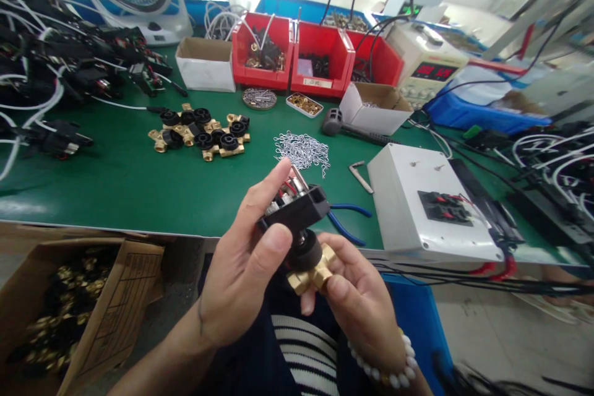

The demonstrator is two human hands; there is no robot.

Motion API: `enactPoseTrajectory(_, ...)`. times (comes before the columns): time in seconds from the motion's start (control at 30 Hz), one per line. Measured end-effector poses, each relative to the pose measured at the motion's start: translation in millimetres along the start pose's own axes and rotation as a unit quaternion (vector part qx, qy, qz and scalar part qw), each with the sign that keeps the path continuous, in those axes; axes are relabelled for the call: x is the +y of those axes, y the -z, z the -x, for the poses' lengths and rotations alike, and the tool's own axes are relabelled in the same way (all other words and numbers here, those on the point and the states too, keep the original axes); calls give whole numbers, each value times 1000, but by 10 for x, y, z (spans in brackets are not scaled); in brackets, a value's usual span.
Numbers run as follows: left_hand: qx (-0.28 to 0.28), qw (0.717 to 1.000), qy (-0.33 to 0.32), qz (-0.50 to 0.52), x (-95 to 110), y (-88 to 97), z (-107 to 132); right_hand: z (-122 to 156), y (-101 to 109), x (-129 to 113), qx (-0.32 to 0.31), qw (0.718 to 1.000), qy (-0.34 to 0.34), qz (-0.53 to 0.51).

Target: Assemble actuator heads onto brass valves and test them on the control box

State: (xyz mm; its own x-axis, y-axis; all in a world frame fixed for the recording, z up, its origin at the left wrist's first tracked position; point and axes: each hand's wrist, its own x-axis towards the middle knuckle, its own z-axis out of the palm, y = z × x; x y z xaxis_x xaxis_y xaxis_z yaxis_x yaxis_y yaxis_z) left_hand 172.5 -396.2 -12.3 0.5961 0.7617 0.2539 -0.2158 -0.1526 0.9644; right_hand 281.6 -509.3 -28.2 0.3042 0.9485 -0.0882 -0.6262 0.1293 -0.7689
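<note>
My left hand (245,260) grips a black rectangular coil block (297,207) with red wires inside, thumb and fingers closed round it. Just below, my right hand (357,297) pinches a brass valve body (313,272) with a black round cap (304,250) on top. The block sits right on the cap, above my lap at the front edge of the green bench (139,179). A bead bracelet (394,371) circles my right wrist.
Several brass valves with black caps (202,133) and a heap of wire clips (301,150) lie on the bench. Red bins (320,59), small cardboard boxes (206,65), a white switch box (431,204), blue pliers (348,223) and a carton of parts (65,315) surround me.
</note>
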Motion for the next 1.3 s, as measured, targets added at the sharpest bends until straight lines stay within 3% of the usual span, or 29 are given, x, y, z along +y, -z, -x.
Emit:
enactPoseTrajectory(0.13, -41, 996, -40, -74, 41, 1, 20, 21, -74, -38, 1, 1000, -2, 2)
enactPoseTrajectory(0.27, -47, 985, -93, -136, 26, -9, -11, 29, -167, -23, 69, 993, 57, 81)
enactPoseTrajectory(0.47, -101, 966, -113, -211, -51, 59, -53, -42, -112, -30, 79, 992, 60, 82)
enactPoseTrajectory(0.6, -78, 923, -141, -350, -41, 69, -18, -59, -75, -73, 127, 987, 50, 89)
enactPoseTrajectory(0.7, -50, 907, -161, -387, -34, 35, 7, -60, -53, -76, 129, 980, 57, 140)
enactPoseTrajectory(0.9, -31, 931, -158, -329, -49, -59, 55, -217, 51, -117, 207, 902, 227, 302)
enactPoseTrajectory(1.07, -50, 951, -114, -284, -101, -131, 126, -362, 33, 26, 220, 912, 211, 277)
enactPoseTrajectory(1.17, -47, 952, -60, -297, -187, -82, 85, -498, 99, 90, 214, 896, 207, 329)
enactPoseTrajectory(1.23, -31, 948, -23, -315, -263, -8, 21, -663, 210, 6, 181, 868, 192, 421)
enactPoseTrajectory(1.3, -15, 945, 1, -328, -335, 72, -47, -883, 350, -174, 187, 816, 184, 515)
